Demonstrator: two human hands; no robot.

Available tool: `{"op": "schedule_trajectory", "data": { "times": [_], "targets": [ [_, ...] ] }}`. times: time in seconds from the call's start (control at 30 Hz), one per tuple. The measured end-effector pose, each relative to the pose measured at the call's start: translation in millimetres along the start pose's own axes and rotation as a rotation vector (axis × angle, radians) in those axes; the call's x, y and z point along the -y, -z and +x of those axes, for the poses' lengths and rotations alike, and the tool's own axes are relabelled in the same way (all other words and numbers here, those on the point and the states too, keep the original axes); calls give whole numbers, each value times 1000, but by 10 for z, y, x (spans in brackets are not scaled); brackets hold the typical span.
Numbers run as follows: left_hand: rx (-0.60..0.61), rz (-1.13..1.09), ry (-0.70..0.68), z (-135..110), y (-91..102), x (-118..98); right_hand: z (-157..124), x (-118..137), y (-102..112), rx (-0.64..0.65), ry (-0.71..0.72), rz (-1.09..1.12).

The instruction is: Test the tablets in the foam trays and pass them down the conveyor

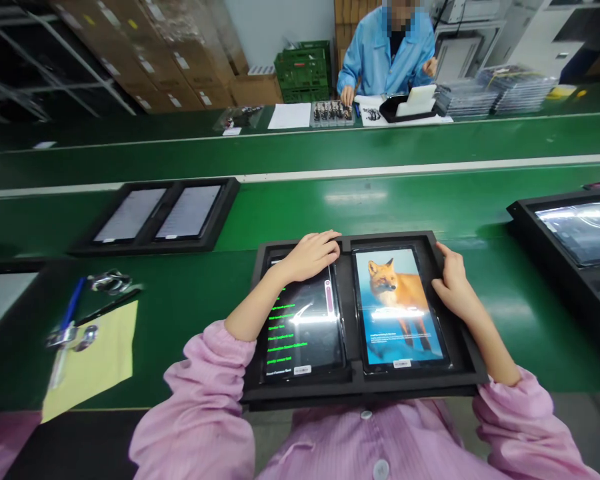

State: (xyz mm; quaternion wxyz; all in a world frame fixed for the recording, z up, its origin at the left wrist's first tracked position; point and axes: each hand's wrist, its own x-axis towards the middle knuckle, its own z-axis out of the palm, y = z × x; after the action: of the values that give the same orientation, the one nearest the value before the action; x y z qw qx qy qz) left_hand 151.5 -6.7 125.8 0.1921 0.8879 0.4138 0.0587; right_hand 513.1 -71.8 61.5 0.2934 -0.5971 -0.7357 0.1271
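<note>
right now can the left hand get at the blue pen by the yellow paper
Probably yes. The left hand rests on the left tablet in the black tray, and the blue pen lies out to its left. Only green conveyor belt shows between them, so nothing blocks the way, though the reach looks long.

4 black trays point(155, 248) sat on the green conveyor point(380, 200): near tray point(365, 393), far-left tray point(155, 248), right tray point(517, 213), 1 more cut off at left edge point(10, 265). near tray had 2 tablets point(400, 307) and 2 hands: left hand point(310, 257), right hand point(450, 288). far-left tray had 2 tablets too. 1 co-worker point(387, 57) across the line. 1 yellow sheet point(93, 360), 1 blue pen point(73, 303).
</note>
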Motion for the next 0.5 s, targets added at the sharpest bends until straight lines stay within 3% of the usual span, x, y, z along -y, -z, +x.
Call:
{"op": "schedule_trajectory", "data": {
  "times": [0.17, 0.23, 0.3, 0.4, 0.5],
  "targets": [
    [-111, -220, 85, -164, 171, 168, -20, -8, 31, -51, -122, 88],
    [-228, -296, 211, -332, 272, 347, -161, 26, 148, -30, -225, 108],
    [-302, -358, 420, -516, 362, 574, -401, 68, 322, 70, -317, 119],
    [-193, -452, 660, -711, 435, 894, -843, 135, 588, 319, -472, 148],
    [-12, -493, 674, -733, 436, 1059, -1179, 196, 718, 408, -629, 208]
  ]
}}
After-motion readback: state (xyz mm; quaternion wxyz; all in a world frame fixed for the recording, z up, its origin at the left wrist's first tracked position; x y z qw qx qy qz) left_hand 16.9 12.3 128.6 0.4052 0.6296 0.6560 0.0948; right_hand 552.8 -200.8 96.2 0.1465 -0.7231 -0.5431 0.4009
